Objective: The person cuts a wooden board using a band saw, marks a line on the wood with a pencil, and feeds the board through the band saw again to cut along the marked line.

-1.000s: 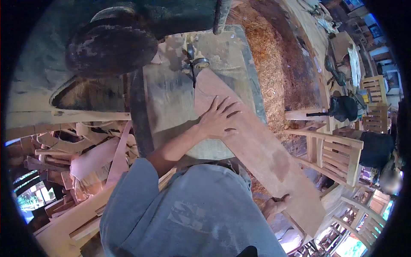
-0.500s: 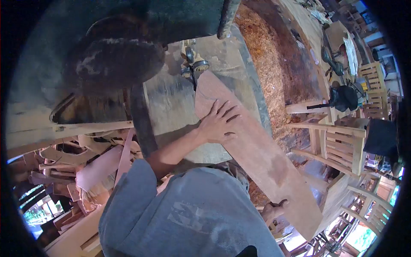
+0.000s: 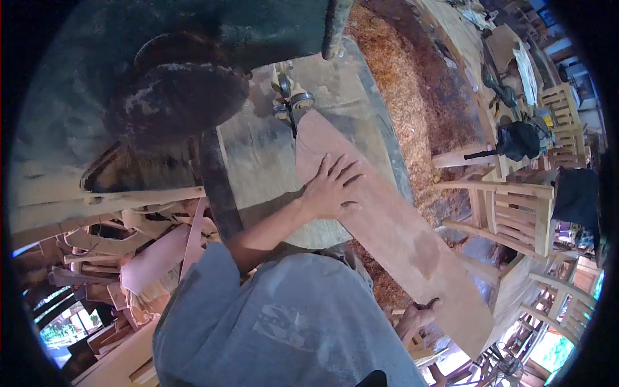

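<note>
The board (image 3: 393, 222), reaching out over the saw table's near right corner, is reddish wood, matt and smooth-looking, with one darker stain. The saw table (image 3: 258, 177) has a worn, streaked, dull top; wood or metal, I cannot tell. Towards its far edge, the guide rollers (image 3: 301, 100) are metal with a slight shine. Past its right edge lies loose, rough sawdust (image 3: 416, 106). The machine housing (image 3: 284, 35) looks dark green, scuffed and matt. The shirt (image 3: 303, 322) is grey-blue cloth, dusty; the slatted chair (image 3: 516, 209), pale bare wood.
</note>
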Motion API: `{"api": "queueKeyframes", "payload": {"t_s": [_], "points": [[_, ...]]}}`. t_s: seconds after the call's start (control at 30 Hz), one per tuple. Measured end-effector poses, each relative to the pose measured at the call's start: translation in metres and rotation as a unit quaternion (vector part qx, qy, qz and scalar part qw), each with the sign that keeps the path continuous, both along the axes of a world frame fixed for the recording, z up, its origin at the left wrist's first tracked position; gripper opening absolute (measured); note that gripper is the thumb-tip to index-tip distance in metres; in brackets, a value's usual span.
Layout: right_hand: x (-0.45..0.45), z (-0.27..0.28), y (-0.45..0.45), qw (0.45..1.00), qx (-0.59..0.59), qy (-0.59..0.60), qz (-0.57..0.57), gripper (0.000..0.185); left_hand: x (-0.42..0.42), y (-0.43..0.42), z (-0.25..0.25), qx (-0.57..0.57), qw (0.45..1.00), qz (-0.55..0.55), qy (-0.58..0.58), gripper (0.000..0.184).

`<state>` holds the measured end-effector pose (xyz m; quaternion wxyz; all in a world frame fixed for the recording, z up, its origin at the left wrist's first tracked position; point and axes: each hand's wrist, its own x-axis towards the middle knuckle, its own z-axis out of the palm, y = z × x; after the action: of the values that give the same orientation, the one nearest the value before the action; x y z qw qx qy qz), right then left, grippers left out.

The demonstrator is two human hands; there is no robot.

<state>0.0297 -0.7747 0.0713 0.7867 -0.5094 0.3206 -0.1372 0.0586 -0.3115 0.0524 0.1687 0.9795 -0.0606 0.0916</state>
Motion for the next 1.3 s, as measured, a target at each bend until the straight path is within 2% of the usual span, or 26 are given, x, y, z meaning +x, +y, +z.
{"api": "queueKeyframes", "payload": {"t_s": [0.07, 0.17, 0.3, 0.4, 0.47, 0.67, 0.77, 0.9, 1.1, 1.17, 1.3], "points": [[0.008, 0.008, 0.011, 0.998, 0.001, 0.013, -0.054, 0.066, -0.001, -0.002, -0.002, 0.012, 1.000, 0.000, 0.008, 0.076], [0.003, -0.004, -0.002, 1.000, 0.004, -0.014, 0.003, 0.069, 0.002, 0.002, -0.002, -0.006, 1.000, 0.005, 0.016, 0.078], [-0.007, 0.000, 0.009, 1.000, 0.008, -0.016, -0.025, 0.068, -0.001, 0.003, 0.000, -0.003, 1.000, -0.001, 0.022, 0.077], [-0.011, -0.003, 0.007, 0.997, 0.057, 0.009, -0.045, 0.068, 0.000, 0.005, 0.004, 0.000, 1.000, -0.005, 0.023, 0.077], [-0.012, -0.007, 0.005, 0.997, 0.069, -0.002, -0.042, 0.061, 0.000, 0.006, 0.006, 0.005, 1.000, -0.008, 0.028, 0.077], [-0.010, 0.013, 0.030, 0.996, 0.033, 0.011, -0.081, 0.052, 0.001, 0.009, 0.002, 0.008, 1.000, -0.009, 0.028, 0.078], [-0.012, 0.002, 0.023, 0.996, 0.031, 0.019, -0.078, 0.054, 0.002, 0.012, 0.002, 0.012, 0.999, -0.010, 0.035, 0.078], [-0.022, 0.016, 0.044, 0.999, -0.003, 0.012, -0.047, 0.056, 0.001, 0.017, 0.001, 0.015, 0.999, -0.021, 0.029, 0.078], [-0.038, 0.021, 0.050, 0.996, 0.046, 0.055, -0.049, 0.059, 0.000, 0.026, 0.005, -0.006, 0.999, -0.048, 0.018, 0.077], [-0.042, 0.026, 0.057, 0.989, 0.090, 0.077, -0.088, 0.057, -0.001, 0.027, 0.006, -0.015, 0.998, -0.058, 0.016, 0.077], [-0.061, -0.003, 0.032, 0.991, 0.073, 0.075, -0.078, 0.054, 0.000, 0.031, 0.008, -0.002, 0.998, -0.063, 0.015, 0.075]]}}
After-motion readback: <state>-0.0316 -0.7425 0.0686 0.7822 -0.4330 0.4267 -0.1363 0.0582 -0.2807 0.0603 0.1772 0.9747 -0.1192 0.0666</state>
